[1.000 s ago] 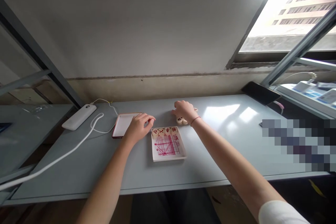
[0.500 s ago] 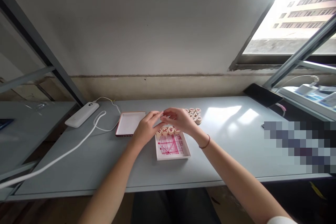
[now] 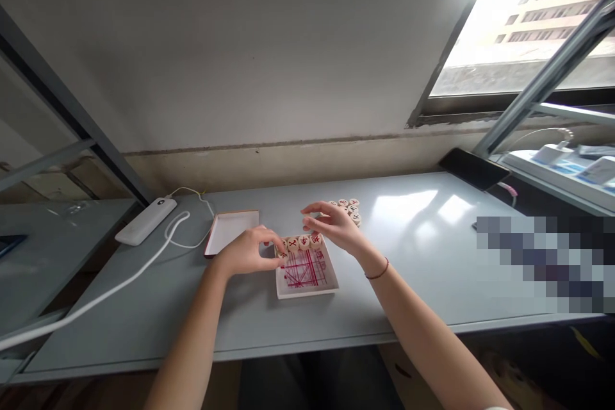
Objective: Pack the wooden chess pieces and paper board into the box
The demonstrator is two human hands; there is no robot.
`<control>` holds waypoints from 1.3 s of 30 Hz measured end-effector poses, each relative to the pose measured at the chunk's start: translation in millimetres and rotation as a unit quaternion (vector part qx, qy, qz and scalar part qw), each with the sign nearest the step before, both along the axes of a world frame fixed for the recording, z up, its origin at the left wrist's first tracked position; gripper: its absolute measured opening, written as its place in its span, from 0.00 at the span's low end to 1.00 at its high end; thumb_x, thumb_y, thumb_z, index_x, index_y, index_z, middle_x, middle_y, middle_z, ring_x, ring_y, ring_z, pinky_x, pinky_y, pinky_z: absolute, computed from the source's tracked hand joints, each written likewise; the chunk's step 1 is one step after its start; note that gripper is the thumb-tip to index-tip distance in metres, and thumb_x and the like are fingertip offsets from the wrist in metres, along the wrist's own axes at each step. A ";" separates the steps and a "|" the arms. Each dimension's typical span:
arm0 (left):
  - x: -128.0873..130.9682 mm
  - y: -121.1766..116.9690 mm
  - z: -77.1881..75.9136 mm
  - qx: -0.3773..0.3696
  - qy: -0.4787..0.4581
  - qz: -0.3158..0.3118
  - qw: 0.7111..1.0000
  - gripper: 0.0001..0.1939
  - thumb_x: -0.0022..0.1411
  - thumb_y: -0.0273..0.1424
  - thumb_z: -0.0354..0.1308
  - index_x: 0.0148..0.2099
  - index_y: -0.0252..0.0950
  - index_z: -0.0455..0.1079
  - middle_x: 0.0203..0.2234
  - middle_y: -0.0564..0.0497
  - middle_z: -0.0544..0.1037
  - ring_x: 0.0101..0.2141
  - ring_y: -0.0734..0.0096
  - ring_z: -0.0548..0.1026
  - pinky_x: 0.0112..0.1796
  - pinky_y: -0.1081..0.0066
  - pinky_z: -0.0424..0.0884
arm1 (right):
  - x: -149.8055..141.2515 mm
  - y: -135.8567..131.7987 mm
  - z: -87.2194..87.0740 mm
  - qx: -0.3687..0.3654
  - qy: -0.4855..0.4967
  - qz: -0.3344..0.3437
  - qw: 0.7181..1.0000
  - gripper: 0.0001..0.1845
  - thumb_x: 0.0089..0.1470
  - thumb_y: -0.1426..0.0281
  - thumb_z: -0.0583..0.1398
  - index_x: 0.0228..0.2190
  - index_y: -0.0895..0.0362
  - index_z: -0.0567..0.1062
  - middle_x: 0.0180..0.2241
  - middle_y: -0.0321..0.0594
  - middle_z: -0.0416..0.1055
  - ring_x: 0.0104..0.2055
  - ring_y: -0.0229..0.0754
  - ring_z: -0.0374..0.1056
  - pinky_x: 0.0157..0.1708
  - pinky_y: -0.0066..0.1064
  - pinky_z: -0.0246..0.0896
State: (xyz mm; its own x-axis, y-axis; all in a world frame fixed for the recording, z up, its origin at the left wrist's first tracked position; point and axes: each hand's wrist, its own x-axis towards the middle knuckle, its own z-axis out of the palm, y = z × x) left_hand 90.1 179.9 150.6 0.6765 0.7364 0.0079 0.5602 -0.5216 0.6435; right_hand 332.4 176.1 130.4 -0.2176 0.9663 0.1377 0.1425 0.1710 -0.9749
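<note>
A white open box [image 3: 307, 294] lies on the desk, with a red-lined paper board [image 3: 307, 269] in its bottom. Along its far side runs a row of round Chinese chess pieces [image 3: 304, 241] with red characters. My left hand [image 3: 247, 250] pinches another Chinese chess piece [image 3: 283, 255] between thumb and fingers at the box's left side, just in front of that row. Above the far right part of the box is my right hand [image 3: 334, 225], thumb and fingers apart, nothing seen between them. Behind it a block of more Chinese chess pieces [image 3: 354, 210] sits on the desk, partly hidden.
To the left of the box lies its shallow lid [image 3: 234, 230], white inside. A white power bank [image 3: 147, 221] with a white cable [image 3: 129, 282] rests farther left. A dark tablet-like slab [image 3: 473, 168] leans at the back right. Behind the grey desk [image 3: 408, 269] rises a wall.
My hands, which were together above the row, have parted. The left has come down to the box's left side with a piece; the right has drawn apart with its fingers opened.
</note>
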 end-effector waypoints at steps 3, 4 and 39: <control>4.7 0.0 -4.8 -0.006 0.027 -0.006 1.000 0.08 0.51 0.37 0.62 0.35 0.42 0.75 0.33 0.53 0.78 0.39 0.66 0.71 0.39 0.69 0.68 | -1.7 -3.9 3.6 0.008 -0.035 0.013 0.999 0.17 0.51 0.60 0.61 0.40 0.57 0.71 0.33 0.41 0.72 0.35 0.40 0.72 0.28 0.27 0.67; 6.7 -0.1 -6.4 -0.010 0.032 -0.011 0.999 0.08 0.51 0.36 0.62 0.35 0.43 0.76 0.33 0.53 0.78 0.39 0.66 0.71 0.40 0.69 0.67 | -2.4 -4.8 4.2 0.017 -0.040 0.017 0.999 0.15 0.52 0.61 0.61 0.39 0.57 0.72 0.35 0.42 0.71 0.34 0.39 0.72 0.27 0.26 0.67; 14.3 11.8 -32.4 0.144 0.010 0.071 0.987 0.14 0.64 0.31 0.47 0.42 0.39 0.75 0.38 0.51 0.80 0.40 0.65 0.75 0.42 0.68 0.69 | -14.9 -9.6 -1.2 0.252 -0.349 0.043 0.902 0.11 0.57 0.64 0.57 0.38 0.56 0.73 0.40 0.43 0.70 0.32 0.37 0.67 0.32 0.28 0.62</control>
